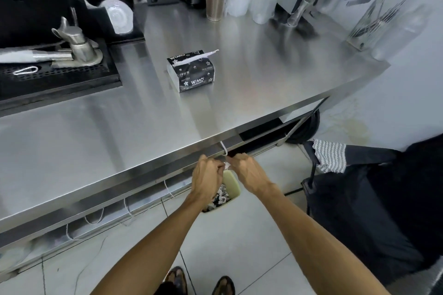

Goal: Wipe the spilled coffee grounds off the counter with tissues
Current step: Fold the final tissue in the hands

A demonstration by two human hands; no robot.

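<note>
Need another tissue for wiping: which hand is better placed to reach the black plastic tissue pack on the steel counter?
Probably the left hand: the black plastic tissue pack lies toward its side. The right hand shares its pinch on a small white tissue scrap.

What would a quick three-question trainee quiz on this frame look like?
1. True or false: the tissue pack lies on the counter with a sheet sticking out of its top.
2. The left hand and right hand are held above: A the middle of the counter; B the small bin on the floor; C the tissue pack.
3. Fill in: both hands pinch a small white ____ between them.
Key: 1 true; 2 B; 3 tissue.
</note>
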